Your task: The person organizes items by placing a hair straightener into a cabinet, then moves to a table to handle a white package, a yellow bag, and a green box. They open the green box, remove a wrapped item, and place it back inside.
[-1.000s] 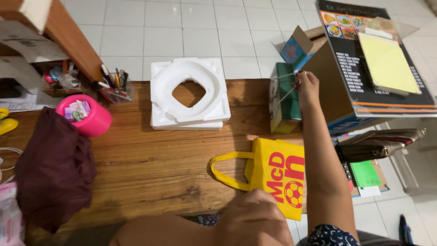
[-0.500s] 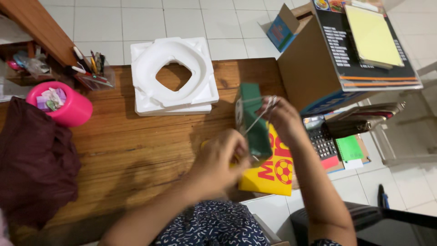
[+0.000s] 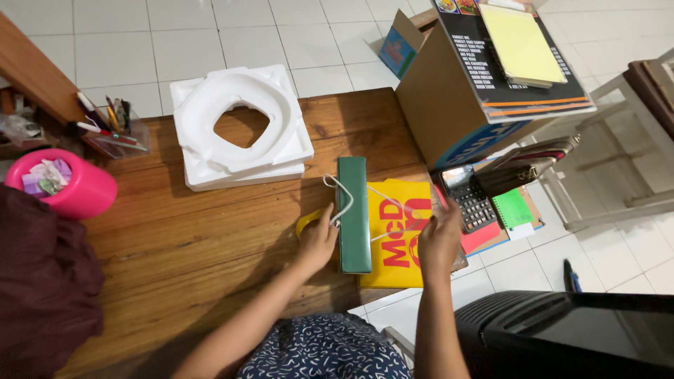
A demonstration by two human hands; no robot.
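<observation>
While your left hand (image 3: 317,242) presses its fingers together against the left side of the green paper bag (image 3: 353,214), pinching near the end of the bag's white cord handle (image 3: 342,196), your right hand (image 3: 440,242) rests with fingers spread apart on the yellow tote bag (image 3: 397,238), gripping nothing. Between your two hands the green bag stands on edge as a narrow upright slab on the wooden table (image 3: 175,245), its lower end level with your left fingertips and its upper end well beyond them. Under your right palm the yellow tote lies flat, touching the green bag's right side and reaching to the table's edge. Part of its yellow handle loop (image 3: 305,223) shows just beyond your left hand.

Farther from your left hand, toward the table's far side, sits a white foam tray (image 3: 239,130) with a moulded ring and a hole at its centre. Well to the left of that hand stand a clear pen holder (image 3: 112,130) full of pens, a pink round tub (image 3: 67,186) and a dark maroon cloth (image 3: 42,281). Beyond your right hand, off the table's edge, a cardboard box (image 3: 449,105) carries a black printed board and a yellow pad, with a calculator (image 3: 472,200) and a green notebook (image 3: 512,209) just beside it.
</observation>
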